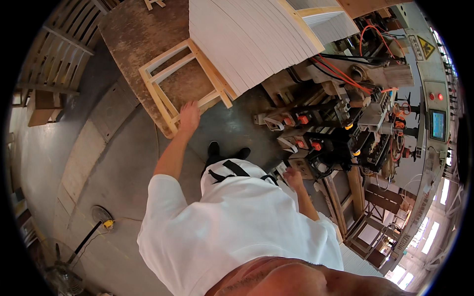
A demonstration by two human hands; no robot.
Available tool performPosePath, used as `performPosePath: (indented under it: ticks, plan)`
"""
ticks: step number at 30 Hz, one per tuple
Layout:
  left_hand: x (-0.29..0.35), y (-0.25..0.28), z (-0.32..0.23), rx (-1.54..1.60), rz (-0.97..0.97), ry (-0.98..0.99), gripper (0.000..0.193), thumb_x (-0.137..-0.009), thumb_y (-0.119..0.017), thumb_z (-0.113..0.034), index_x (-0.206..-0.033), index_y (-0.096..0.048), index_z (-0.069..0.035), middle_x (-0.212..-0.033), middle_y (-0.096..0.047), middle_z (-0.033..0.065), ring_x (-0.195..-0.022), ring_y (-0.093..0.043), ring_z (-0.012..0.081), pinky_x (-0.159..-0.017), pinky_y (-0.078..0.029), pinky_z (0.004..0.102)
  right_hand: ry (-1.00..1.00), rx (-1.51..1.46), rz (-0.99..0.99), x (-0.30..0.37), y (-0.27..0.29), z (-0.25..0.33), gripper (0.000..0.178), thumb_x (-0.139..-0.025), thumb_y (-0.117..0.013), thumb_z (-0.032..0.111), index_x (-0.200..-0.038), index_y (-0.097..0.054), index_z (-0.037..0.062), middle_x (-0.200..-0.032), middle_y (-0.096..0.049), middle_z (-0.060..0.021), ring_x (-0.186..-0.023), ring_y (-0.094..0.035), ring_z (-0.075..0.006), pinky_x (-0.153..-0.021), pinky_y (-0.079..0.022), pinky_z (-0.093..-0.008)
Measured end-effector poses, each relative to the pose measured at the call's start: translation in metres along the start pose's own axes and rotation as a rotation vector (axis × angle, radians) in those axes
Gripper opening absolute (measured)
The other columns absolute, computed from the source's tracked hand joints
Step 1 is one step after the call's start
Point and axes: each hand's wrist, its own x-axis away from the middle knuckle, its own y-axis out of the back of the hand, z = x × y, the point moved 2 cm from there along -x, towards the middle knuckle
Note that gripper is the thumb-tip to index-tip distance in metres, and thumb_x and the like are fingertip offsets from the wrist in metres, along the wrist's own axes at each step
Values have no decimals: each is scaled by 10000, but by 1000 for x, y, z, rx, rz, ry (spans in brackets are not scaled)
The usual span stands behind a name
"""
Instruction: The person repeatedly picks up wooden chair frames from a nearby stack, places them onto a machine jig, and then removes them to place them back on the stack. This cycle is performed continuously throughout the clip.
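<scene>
My left hand [189, 117] is closed on the near rail of a pale wooden frame [157, 94]. The frame has crossbars and lies at the corner of a worn brown table [136, 37], partly over its edge. My right hand [294, 178] is low at my right side, close to the machine's near end. Its fingers are small and blurred, so whether they hold anything is unclear. Beside the wooden frame, a long row of tightly packed white-edged pieces [247, 37] covers much of the table.
On the right stands a machine with clamps, orange hoses and red-orange knobs [302, 119]. Its control panel [437, 124] has a lit screen. A pedestal fan [64, 274] is at lower left, its round base [102, 215] near a cable. Slatted wooden racking [59, 54] rises at far left.
</scene>
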Motion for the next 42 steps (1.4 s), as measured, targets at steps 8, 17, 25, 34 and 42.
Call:
performPosePath:
  ticks: [8, 17, 25, 34, 42]
  plan:
    - [13, 5, 14, -5, -44, 33, 294, -739, -578, -21, -1028, -541, -53, -1101, -582, 150, -1058, -540, 344, -914, -411, 439, -231, -29, 173, 8, -4, -89, 293, -788, -641, 130, -1008, -616, -62, -734, -657, -104, -624, -603, -171, -582, -482, -310]
    - [10, 5, 12, 20, -84, 81, 331, -745, -605, -76, -1070, -544, -62, -1105, -579, 131, -1059, -535, 337, -939, -396, 437, 50, -196, 268, -11, -8, -79, 299, -834, -554, 64, -1101, -558, -71, -809, -663, -113, -718, -605, -158, -643, -478, -274]
    - [-17, -15, -4, 50, -138, -66, 334, -740, -613, -86, -1065, -552, -39, -1106, -575, 134, -1105, -517, 302, -985, -358, 447, 28, -93, 221, -7, -19, -3, 312, -794, -567, 52, -1074, -576, -86, -808, -669, -103, -755, -616, -144, -696, -494, -269]
    - [31, 37, -6, 59, -183, 76, 361, -753, -618, -74, -1109, -562, -49, -1121, -578, 140, -1061, -546, 325, -926, -405, 433, 148, 306, 224, -20, -36, 34, 179, -816, -634, 124, -936, -635, -8, -716, -659, -80, -711, -623, -138, -675, -489, -271]
    - [45, 110, 54, 91, -373, 195, 291, -794, -601, -73, -1078, -580, -14, -1077, -593, 184, -970, -570, 381, -823, -470, 425, -50, -166, 418, -135, -210, 256, 516, -865, -586, 492, -968, -632, -11, -735, -606, -66, -616, -608, -161, -544, -515, -305]
